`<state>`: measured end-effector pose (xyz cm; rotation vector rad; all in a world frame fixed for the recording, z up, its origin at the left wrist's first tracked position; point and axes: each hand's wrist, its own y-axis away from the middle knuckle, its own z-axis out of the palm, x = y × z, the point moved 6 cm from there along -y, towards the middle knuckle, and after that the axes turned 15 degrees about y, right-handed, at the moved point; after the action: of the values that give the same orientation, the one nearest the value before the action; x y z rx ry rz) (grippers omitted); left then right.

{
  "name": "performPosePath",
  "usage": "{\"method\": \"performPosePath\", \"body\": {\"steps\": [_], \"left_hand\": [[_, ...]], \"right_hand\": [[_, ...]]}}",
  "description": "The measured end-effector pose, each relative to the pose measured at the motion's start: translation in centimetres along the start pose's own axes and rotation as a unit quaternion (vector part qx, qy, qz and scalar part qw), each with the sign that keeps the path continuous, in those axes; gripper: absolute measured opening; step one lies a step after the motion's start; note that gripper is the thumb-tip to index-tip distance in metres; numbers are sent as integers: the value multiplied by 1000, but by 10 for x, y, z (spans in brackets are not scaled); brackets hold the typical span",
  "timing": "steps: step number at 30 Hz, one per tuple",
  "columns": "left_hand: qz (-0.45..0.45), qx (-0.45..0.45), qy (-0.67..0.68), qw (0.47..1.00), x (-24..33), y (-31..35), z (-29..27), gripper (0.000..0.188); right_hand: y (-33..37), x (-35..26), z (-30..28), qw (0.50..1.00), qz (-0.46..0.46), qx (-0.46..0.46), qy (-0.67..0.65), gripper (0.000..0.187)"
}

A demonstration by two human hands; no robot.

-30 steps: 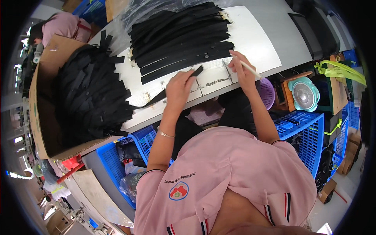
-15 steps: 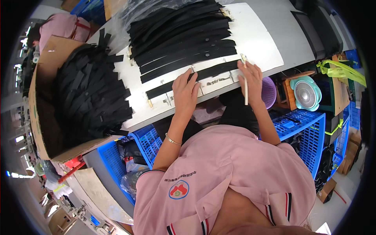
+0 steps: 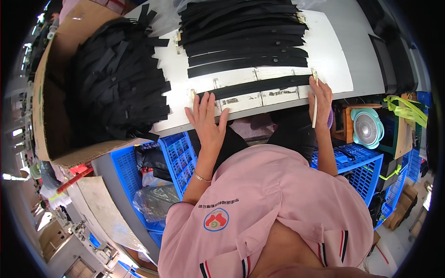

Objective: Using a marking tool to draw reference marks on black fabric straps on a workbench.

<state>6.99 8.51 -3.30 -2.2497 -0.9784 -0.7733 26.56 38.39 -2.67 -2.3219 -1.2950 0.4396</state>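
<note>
A long black strap [image 3: 257, 86] lies flat along the near edge of a white board [image 3: 333, 60]. My left hand [image 3: 206, 118] rests open and flat at the strap's left end, fingers spread. At the strap's right end, my right hand [image 3: 321, 98] presses down while holding a thin pale stick [image 3: 314, 109] that points back toward me. Behind the strap lies a stack of several more black straps [image 3: 245, 34].
A cardboard box [image 3: 48, 106] at the left brims with black straps. Blue plastic crates [image 3: 174, 153] stand under the board, and another blue crate [image 3: 359, 160] sits at the right. A teal fan [image 3: 367, 127] stands at the right beside a purple bowl [image 3: 329, 119].
The black strap went from crooked under my hands to laid straight along the board's near edge. Both hands slid apart to its two ends.
</note>
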Motion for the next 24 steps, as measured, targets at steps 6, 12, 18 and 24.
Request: {"method": "performPosePath", "body": {"steps": [6, 12, 18, 24], "left_hand": [[20, 28, -14, 999, -1, 3, 2, 57], [33, 49, -8, 998, 2, 2, 0, 56], [39, 56, -6, 998, 2, 3, 2, 58], [43, 68, -2, 997, 1, 4, 0, 56]], "right_hand": [[-22, -29, -11, 999, 29, 2, -36, 31], [-60, -138, -4, 915, 24, -99, -390, 22], [-62, -205, 52, 831, 67, -232, -501, 20], [-56, -214, 71, 855, 43, -265, -444, 19]]}}
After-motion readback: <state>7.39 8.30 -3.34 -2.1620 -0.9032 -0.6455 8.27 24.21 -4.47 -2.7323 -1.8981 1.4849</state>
